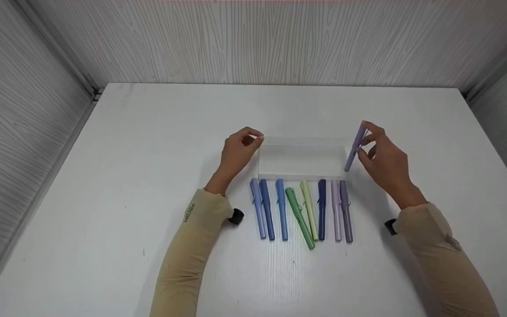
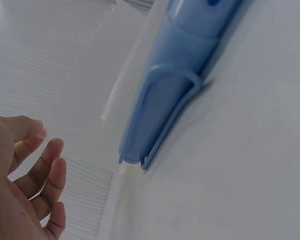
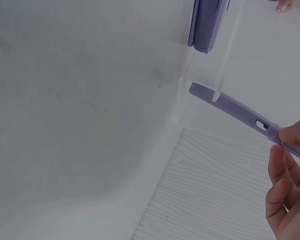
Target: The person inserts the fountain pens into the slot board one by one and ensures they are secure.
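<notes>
A shallow clear plastic box lies on the table between the hands. The left hand is at its far left corner, thumb and index fingertip closed together on the rim; the left wrist view shows this hand at the box's edge. The right hand pinches a light purple pen between thumb and fingers. This pen tilts over the box's right end, and its lower tip is near the wall. In the right wrist view the pen appears beside the clear wall.
In front of the box lies a row of capped pens: several blue ones, a green one set aslant, a yellow-green one, a dark navy one and two purple ones. The white table meets wood-grain panels.
</notes>
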Demonstrator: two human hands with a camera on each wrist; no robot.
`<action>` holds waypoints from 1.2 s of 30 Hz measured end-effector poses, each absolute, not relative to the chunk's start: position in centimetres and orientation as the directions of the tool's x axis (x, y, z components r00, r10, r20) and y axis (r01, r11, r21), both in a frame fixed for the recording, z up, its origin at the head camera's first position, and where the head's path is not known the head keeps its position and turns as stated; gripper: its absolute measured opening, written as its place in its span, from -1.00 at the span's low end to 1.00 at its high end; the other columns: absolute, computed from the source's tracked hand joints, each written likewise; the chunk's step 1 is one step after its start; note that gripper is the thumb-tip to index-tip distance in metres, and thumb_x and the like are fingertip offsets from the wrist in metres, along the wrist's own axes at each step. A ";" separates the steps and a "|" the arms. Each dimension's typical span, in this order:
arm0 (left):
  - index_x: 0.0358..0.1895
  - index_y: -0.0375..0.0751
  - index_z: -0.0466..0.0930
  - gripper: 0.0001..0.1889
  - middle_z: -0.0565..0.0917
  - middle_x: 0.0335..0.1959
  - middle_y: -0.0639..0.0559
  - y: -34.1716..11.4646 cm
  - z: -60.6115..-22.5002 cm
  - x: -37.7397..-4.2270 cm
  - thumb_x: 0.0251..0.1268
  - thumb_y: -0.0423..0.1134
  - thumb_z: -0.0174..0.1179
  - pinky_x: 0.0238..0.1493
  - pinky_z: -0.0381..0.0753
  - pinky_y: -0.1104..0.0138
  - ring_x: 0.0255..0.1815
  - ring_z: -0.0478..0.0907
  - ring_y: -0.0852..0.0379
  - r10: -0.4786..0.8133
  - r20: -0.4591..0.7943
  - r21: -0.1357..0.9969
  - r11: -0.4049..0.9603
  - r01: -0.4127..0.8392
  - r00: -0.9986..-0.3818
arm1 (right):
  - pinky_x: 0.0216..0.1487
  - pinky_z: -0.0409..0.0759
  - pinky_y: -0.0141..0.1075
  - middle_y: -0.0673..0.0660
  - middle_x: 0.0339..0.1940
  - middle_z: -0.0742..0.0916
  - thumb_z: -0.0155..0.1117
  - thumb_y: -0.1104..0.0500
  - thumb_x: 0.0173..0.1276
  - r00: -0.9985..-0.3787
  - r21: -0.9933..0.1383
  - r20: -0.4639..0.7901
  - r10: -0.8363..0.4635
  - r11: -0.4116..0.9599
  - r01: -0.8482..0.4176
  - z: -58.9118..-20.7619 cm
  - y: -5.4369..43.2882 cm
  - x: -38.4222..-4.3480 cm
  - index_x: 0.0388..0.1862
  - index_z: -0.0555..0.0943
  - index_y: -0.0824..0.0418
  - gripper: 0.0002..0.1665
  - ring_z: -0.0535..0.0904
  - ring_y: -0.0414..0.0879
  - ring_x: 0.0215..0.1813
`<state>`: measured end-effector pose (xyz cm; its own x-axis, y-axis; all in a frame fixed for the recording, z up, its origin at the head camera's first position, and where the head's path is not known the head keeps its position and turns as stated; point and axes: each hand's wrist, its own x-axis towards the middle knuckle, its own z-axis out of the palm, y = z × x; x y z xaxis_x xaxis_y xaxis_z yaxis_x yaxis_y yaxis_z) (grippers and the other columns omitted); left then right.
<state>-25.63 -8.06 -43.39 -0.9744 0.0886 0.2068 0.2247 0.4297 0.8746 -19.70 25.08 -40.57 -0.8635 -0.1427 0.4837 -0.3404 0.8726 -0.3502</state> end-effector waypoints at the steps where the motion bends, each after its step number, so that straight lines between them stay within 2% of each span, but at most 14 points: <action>1: -0.15 -0.11 0.70 -0.82 0.67 -0.41 -0.05 -8.1 -43.4 -25.6 0.33 -0.12 0.22 -0.38 0.35 0.39 -0.42 0.44 0.19 0.089 0.207 0.875 0.429 0.226 -0.974 | -0.48 0.38 -0.23 0.22 -0.14 0.71 0.27 0.31 0.31 -0.868 -0.350 0.475 -0.143 0.874 -0.336 -40.6 25.1 -19.7 0.43 0.23 0.07 -0.24 0.61 0.03 -0.41; 7: -0.15 -0.11 0.69 -0.81 0.67 -0.40 -0.06 -8.1 -43.4 -25.6 0.34 -0.12 0.21 -0.38 0.36 0.39 -0.42 0.44 0.19 0.097 0.215 0.874 0.425 0.236 -0.972 | -0.46 0.43 -0.18 0.22 -0.13 0.71 0.28 0.31 0.30 -0.882 -0.346 0.448 -0.149 0.881 -0.324 -40.4 25.1 -19.9 0.44 0.22 0.04 -0.22 0.63 0.05 -0.39; 17: -0.13 -0.10 0.69 -0.80 0.66 -0.44 -0.02 -8.1 -43.4 -25.7 0.34 -0.10 0.20 -0.45 0.33 0.40 -0.46 0.42 0.21 0.092 0.198 0.876 0.430 0.219 -0.976 | -0.48 0.44 -0.16 0.26 -0.16 0.72 0.32 0.32 0.27 -0.865 -0.343 0.471 -0.172 0.868 -0.359 -40.4 25.0 -20.1 0.44 0.27 0.10 -0.22 0.64 0.08 -0.40; 36: -0.15 -0.09 0.70 -0.82 0.64 -0.46 0.00 -8.1 -43.4 -25.7 0.33 -0.11 0.21 -0.41 0.33 0.39 -0.45 0.40 0.20 0.082 0.189 0.878 0.432 0.206 -0.979 | -0.44 0.45 -0.14 0.28 -0.16 0.71 0.29 0.31 0.29 -0.889 -0.357 0.425 -0.171 0.871 -0.339 -40.4 25.0 -20.4 0.48 0.23 0.10 -0.20 0.62 0.08 -0.38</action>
<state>-25.66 -8.07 -43.42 -0.9786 0.0821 0.1889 0.2057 0.4325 0.8779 -20.36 24.99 -40.38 -0.8888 -0.1713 0.4251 -0.3385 0.8706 -0.3571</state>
